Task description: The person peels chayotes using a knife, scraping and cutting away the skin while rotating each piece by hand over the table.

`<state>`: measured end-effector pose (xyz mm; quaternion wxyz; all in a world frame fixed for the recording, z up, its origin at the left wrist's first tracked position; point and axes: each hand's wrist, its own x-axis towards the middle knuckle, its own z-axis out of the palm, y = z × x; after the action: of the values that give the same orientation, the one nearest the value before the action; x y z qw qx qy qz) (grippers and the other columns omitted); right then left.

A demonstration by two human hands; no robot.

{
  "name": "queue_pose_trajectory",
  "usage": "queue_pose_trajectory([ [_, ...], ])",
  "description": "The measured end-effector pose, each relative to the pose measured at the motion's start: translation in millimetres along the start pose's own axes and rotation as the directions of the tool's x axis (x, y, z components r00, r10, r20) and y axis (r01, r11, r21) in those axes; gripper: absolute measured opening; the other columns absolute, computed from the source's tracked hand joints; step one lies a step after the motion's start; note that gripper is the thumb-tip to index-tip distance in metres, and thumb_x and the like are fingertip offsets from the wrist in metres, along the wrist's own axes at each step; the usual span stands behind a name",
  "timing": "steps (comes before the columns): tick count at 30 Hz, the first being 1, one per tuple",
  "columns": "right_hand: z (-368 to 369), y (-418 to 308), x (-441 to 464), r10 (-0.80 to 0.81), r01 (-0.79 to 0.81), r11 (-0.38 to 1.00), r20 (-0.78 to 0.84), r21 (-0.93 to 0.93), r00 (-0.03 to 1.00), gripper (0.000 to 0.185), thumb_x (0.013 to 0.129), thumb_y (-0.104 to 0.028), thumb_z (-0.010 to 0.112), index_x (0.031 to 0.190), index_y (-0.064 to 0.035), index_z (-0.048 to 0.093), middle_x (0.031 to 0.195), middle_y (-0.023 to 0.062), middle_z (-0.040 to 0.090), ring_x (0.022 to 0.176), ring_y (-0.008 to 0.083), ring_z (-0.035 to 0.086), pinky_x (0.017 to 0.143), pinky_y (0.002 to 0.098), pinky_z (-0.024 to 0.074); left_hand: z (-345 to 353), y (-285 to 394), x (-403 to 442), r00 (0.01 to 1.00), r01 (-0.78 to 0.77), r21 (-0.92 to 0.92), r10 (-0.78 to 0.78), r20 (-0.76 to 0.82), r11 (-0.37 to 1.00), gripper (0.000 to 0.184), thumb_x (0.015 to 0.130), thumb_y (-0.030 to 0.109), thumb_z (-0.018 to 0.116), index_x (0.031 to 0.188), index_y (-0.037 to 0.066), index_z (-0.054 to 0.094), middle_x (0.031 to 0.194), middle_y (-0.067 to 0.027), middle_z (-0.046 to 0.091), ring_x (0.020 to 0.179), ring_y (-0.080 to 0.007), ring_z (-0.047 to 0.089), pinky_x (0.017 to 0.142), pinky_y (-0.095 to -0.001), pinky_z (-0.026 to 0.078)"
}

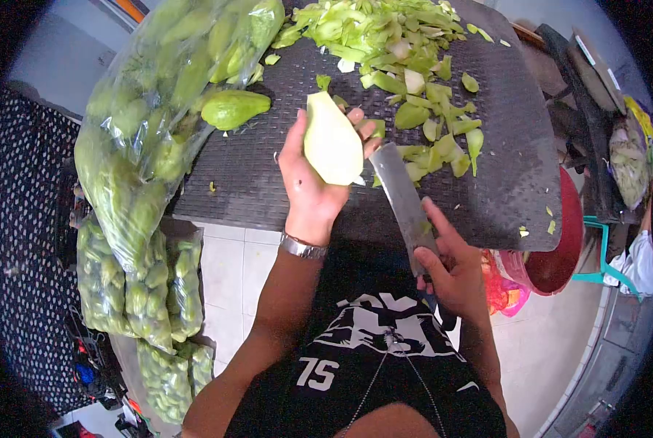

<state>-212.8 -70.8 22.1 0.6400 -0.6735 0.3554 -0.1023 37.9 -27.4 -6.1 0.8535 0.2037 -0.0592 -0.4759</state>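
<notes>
My left hand [313, 171] holds a peeled, pale, pear-shaped chayote [332, 142] over the dark woven-pattern table [246, 164], fingers curled round its far side. A wide-bladed knife [399, 190] is gripped in my right hand [450, 266], its blade slanting up and left, with the tip close to the chayote but apart from it. Beyond the blade lie loose green peels [443, 150], and a larger heap of peelings [385, 33] covers the far side. One unpeeled green chayote [235, 109] rests left of my left hand, beside a big clear plastic bag [151, 124] full of them.
More filled plastic bags [147, 292] stand on the left, below the table's edge. At the right are a red tub [556, 255], a teal stool [596, 248] and a hanging bag [628, 164]. Pale floor tiles [228, 274] show beneath the table.
</notes>
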Motion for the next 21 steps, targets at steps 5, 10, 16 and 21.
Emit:
queue_pose_trajectory([
  [5,12,7,-8,-0.045,0.036,0.995,-0.091,-0.094,0.995,0.065,0.098,-0.008,0.065,0.157,-0.0194,0.043,0.073,0.0038,0.069,0.054,0.0075,0.059,0.053,0.0276,0.0514,19,-11,-3,0.995,-0.061,0.033,0.063,-0.076,0.998,0.045,0.103,0.044,0.051,0.119,0.002,0.060,0.108,-0.0179,0.070,0.098,-0.0384,0.069,0.093,-0.0521,0.055],
  [10,19,8,-5,-0.064,0.054,0.994,-0.100,-0.098,0.993,0.065,0.097,-0.009,0.066,0.157,-0.0203,0.043,0.074,0.0058,0.070,0.054,0.0095,0.060,0.054,0.0284,0.0518,21,-14,-8,0.991,-0.052,0.113,0.065,-0.116,0.992,0.039,0.101,0.034,0.056,0.124,0.002,0.062,0.112,-0.0108,0.070,0.101,-0.0264,0.070,0.092,-0.0448,0.057],
  [16,21,8,-3,-0.115,0.095,0.981,-0.112,-0.171,0.987,0.066,0.097,-0.009,0.066,0.157,-0.0206,0.043,0.076,0.0069,0.071,0.053,0.0101,0.059,0.055,0.0287,0.0522,15,-17,-12,0.992,-0.059,0.198,0.079,-0.094,0.979,0.039,0.102,0.036,0.057,0.123,0.004,0.064,0.107,-0.0081,0.072,0.098,-0.0227,0.071,0.087,-0.0377,0.058],
  [21,25,5,-3,-0.117,0.095,0.982,-0.129,-0.165,0.985,0.066,0.097,-0.009,0.067,0.157,-0.0197,0.044,0.073,0.0061,0.070,0.053,0.0099,0.059,0.055,0.0288,0.0523,26,-20,-20,0.991,-0.026,0.190,0.051,-0.126,0.981,0.042,0.103,0.041,0.054,0.122,0.005,0.064,0.107,-0.0098,0.072,0.095,-0.0245,0.071,0.086,-0.0398,0.059],
])
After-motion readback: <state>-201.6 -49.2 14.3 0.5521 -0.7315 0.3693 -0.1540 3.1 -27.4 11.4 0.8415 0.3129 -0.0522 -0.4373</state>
